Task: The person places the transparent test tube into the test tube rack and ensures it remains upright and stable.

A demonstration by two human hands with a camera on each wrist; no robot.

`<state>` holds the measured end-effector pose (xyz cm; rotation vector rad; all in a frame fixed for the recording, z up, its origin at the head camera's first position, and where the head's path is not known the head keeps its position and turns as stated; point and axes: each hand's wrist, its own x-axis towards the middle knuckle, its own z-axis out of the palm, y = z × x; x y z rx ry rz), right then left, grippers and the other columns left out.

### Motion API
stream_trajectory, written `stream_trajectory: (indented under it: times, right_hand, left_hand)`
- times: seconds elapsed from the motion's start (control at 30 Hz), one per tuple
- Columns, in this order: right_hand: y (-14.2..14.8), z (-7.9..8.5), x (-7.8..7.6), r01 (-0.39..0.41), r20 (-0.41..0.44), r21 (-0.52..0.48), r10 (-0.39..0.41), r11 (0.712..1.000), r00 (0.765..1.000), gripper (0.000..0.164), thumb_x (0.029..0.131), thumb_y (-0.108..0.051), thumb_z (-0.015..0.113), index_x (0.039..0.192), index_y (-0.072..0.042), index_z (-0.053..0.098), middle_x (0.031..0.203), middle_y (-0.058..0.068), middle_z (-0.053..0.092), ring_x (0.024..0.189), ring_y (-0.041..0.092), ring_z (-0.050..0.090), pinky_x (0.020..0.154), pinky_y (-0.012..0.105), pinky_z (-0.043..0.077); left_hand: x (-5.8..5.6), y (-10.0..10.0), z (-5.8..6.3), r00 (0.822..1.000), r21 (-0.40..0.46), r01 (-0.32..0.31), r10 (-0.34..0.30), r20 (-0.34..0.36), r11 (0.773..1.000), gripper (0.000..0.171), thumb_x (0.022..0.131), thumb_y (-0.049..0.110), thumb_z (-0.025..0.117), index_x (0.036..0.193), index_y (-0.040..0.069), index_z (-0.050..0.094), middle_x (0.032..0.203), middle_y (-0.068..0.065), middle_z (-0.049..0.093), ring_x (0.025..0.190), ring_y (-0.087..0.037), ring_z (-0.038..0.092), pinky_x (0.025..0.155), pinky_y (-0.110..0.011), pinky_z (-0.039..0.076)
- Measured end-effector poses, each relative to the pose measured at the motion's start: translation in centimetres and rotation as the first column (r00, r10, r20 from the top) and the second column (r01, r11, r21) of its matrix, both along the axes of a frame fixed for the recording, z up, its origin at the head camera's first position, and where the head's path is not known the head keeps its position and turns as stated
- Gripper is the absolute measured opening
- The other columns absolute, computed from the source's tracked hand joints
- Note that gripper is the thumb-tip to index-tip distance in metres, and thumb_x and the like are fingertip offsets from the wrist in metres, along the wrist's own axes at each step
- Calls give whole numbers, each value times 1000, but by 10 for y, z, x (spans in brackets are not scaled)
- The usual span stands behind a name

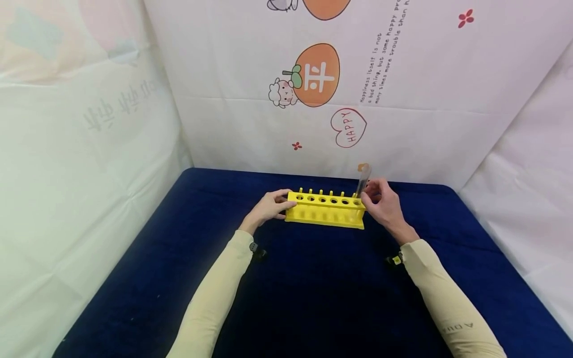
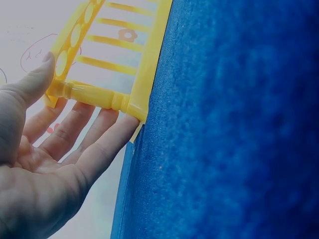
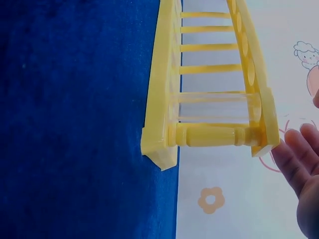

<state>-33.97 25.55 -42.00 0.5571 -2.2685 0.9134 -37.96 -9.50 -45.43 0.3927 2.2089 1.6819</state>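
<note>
A yellow test tube rack (image 1: 325, 211) stands near the far edge of the table. My left hand (image 1: 270, 206) grips its left end; in the left wrist view the thumb presses the holed top bar and the fingers lie against the end post. A clear test tube (image 1: 364, 180) stands in the rightmost hole, leaning slightly right, its lower part (image 3: 214, 105) inside the rack in the right wrist view. Beside that end is my right hand (image 1: 384, 203), its fingers fairly straight near the tube and the top bar. Whether they touch the tube is unclear.
A dark blue cloth (image 1: 322, 288) covers the table. White printed sheets hang behind (image 1: 233, 134) and at both sides, close to the table's far edge. Slim pegs (image 1: 321, 192) rise along the back of the rack.
</note>
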Motion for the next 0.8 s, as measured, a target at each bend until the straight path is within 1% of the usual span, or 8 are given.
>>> stream_trajectory:
  times: [0.1,0.17,0.33,0.4,0.5,0.6,0.7,0.8]
  right_hand:
    - [3,0,2,8,0,2,-8,1000,1000,30,90,-9,65,117,0,55,95,12,66,77,9,58,62,32,56]
    - [5,0,3,12,0,2,-12,1000,1000,29,90,-9,65,117,1,55,95,13,66,77,13,59,63,32,56]
    - [6,-4,5,62,32,24,-63,998,997,26,92,-10,62,116,-1,56,92,10,66,76,14,58,63,19,51]
    - [7,-5,6,80,55,45,-83,996,995,25,93,-11,61,115,-2,56,91,9,65,75,14,58,63,16,49]
    - [7,-8,6,75,82,77,-82,994,993,23,94,-12,59,115,-3,56,91,10,65,74,15,58,62,18,49]
    - [6,-10,4,54,100,107,-65,993,993,22,94,-12,58,114,-2,56,91,11,65,73,17,59,62,23,51]
    - [8,-10,2,39,118,143,-56,989,991,20,95,-13,57,112,-2,58,91,11,64,73,18,59,62,27,51]
    - [10,-9,-1,28,156,195,-59,980,986,19,97,-17,58,110,-4,59,91,10,63,73,18,58,64,31,50]
  left_hand:
    - [0,1,0,1000,3,-1,1,0,1000,77,89,42,71,153,20,36,132,-11,60,114,-27,66,91,-42,59]
    - [0,1,0,1000,2,-3,3,0,1000,77,89,42,71,153,20,35,132,-11,60,113,-26,66,89,-41,59]
    - [0,-1,0,1000,-8,2,-2,-9,1000,79,89,43,70,154,19,33,134,-11,58,113,-25,66,88,-37,60]
    - [0,-2,0,1000,-10,4,-4,-11,1000,79,89,44,70,154,19,33,134,-12,58,113,-25,66,87,-37,60]
    - [2,-5,0,1000,-16,2,-2,-7,1000,75,90,43,70,153,19,36,134,-11,59,111,-24,67,87,-36,60]
    - [5,-10,0,1000,-26,9,-9,-9,1000,67,91,41,69,149,20,42,131,-10,61,110,-24,67,86,-37,60]
    - [6,-16,3,999,-47,28,-29,-26,998,59,93,38,68,144,18,47,128,-11,62,110,-25,66,87,-38,60]
    - [6,-23,7,998,-86,38,-42,-53,996,55,93,37,67,142,16,50,127,-11,62,111,-26,66,87,-38,60]
